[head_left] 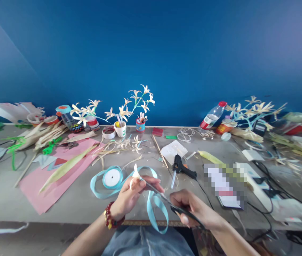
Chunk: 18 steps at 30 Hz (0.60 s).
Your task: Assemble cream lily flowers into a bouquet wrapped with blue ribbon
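Note:
Near the front edge of the table, my left hand (132, 193) pinches a small cream husk flower (135, 174) with its fingertips. My right hand (189, 208) is closed round the black handles of a pair of scissors (164, 196), whose blades point left and reach my left fingers. Light blue ribbon (157, 209) hangs in a loop below the blades and over the table edge. It also curls round a ribbon spool (112, 177) lying left of my left hand. Whether the blades touch the ribbon is too small to tell.
A black glue gun (183, 168) lies beyond my right hand, with a phone (225, 188) and a white power strip (257, 188) to the right. Pink paper (57, 177) covers the left side. Husk flowers in a paper cup (120, 129) and a tilted bottle (211, 117) stand by the blue wall.

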Tool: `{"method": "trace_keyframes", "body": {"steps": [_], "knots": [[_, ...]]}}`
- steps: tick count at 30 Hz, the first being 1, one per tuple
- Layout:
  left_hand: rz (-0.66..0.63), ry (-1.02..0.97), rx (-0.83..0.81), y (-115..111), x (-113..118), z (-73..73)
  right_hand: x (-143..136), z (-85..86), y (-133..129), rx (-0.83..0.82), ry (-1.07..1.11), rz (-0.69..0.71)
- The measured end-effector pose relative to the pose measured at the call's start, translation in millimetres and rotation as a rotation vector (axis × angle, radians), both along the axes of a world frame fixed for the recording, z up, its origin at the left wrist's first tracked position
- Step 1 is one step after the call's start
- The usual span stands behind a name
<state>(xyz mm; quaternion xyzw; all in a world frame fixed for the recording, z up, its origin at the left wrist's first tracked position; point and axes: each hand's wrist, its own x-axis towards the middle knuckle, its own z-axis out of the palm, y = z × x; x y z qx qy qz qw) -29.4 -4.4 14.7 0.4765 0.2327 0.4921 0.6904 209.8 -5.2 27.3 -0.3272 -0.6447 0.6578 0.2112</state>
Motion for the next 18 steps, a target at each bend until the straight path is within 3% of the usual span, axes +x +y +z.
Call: {"method": "trace_keyframes", "body": {"steps": [4, 10, 18], "knots": [[0.005, -0.012, -0.005, 0.6, 0.3, -0.7, 0.3, -2.0, 0.9, 0.093, 0.000, -0.036], [0.024, -0.013, -0.005, 1.4, 1.6, -1.0, -1.7, 0.6, -0.3, -0.029, 0.022, 0.009], [0.009, -0.050, 0.003, 0.1, 0.8, -3.3, -1.8, 1.1, 1.2, 0.037, -0.011, 0.018]]}}
